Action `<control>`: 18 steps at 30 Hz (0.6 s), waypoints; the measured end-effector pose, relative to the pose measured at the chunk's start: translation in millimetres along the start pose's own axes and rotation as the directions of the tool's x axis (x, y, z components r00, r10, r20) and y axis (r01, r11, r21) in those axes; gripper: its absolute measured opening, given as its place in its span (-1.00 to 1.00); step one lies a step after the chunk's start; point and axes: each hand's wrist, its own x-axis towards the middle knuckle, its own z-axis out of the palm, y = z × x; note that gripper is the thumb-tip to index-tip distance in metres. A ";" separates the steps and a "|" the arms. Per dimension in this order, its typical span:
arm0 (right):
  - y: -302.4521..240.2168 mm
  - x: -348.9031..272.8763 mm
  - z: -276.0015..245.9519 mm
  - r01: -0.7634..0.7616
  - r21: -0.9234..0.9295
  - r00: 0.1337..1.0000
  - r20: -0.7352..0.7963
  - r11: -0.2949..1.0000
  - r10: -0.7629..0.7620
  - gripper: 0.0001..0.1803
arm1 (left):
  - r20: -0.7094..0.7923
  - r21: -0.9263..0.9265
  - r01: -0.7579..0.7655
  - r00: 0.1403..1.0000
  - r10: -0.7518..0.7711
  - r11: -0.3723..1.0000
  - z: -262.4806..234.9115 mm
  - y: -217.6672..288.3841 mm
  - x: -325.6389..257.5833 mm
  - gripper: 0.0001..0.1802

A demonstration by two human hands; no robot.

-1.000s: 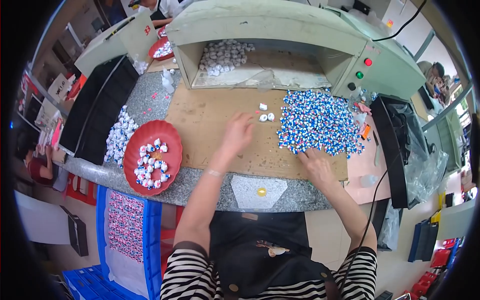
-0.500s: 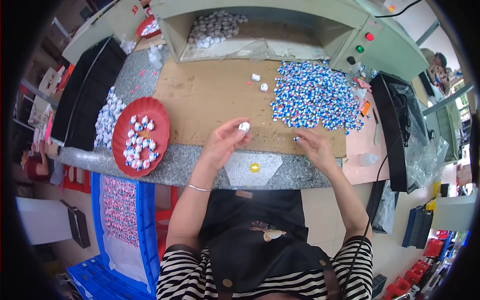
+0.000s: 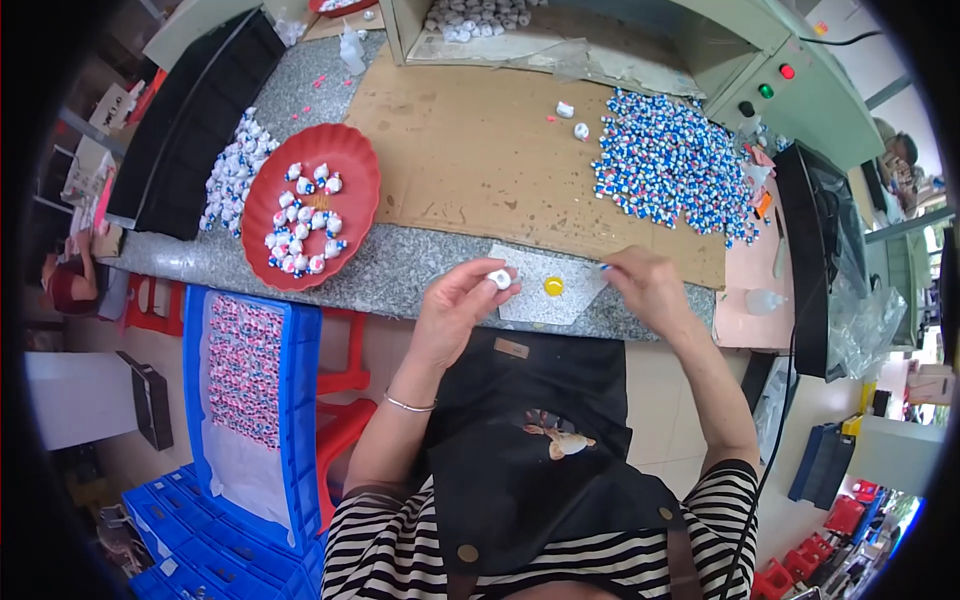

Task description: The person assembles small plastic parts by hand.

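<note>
The left hand (image 3: 455, 310) (palm turned inward) pinches a small white figurine (image 3: 498, 279) between its fingertips. The figurine's axis cannot be determined. The right hand (image 3: 648, 290) grips a thin blue-tipped tool (image 3: 600, 267) pointing left.

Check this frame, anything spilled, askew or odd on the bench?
Mostly orderly. Two white pieces lie apart from the blue-and-white pile on the cardboard sheet. More small figures sit loose on the stone counter beside the red plate, not on it. Left hand pinches one small white piece; right hand holds something thin.
</note>
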 end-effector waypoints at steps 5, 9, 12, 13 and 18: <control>-40.2 13.3 19.3 0.278 -0.065 0.953 0.142 0.958 -0.267 -0.77 | 0.033 0.144 -0.006 0.999 0.001 0.990 -17.9 8.9 -13.6 -0.68; -37.3 24.2 26.3 0.368 -0.174 0.902 0.308 0.914 -0.304 -0.73 | -0.018 -0.011 0.002 1.000 -0.002 1.000 -8.7 17.6 -17.3 -0.69; -33.2 23.5 27.9 0.371 -0.147 0.895 0.319 0.917 -0.311 -0.74 | -0.021 -0.090 0.040 0.999 -0.042 0.995 -8.6 16.6 -17.4 -0.68; -34.0 22.8 27.2 0.372 -0.146 0.894 0.321 0.916 -0.312 -0.74 | 0.001 -0.033 0.006 1.000 -0.006 0.999 -9.5 12.3 -16.1 -0.66; -41.1 11.3 24.6 0.174 -0.018 0.982 0.076 0.985 -0.173 -0.83 | 0.033 0.151 -0.034 0.999 0.029 0.988 -5.8 -13.6 -5.4 -0.61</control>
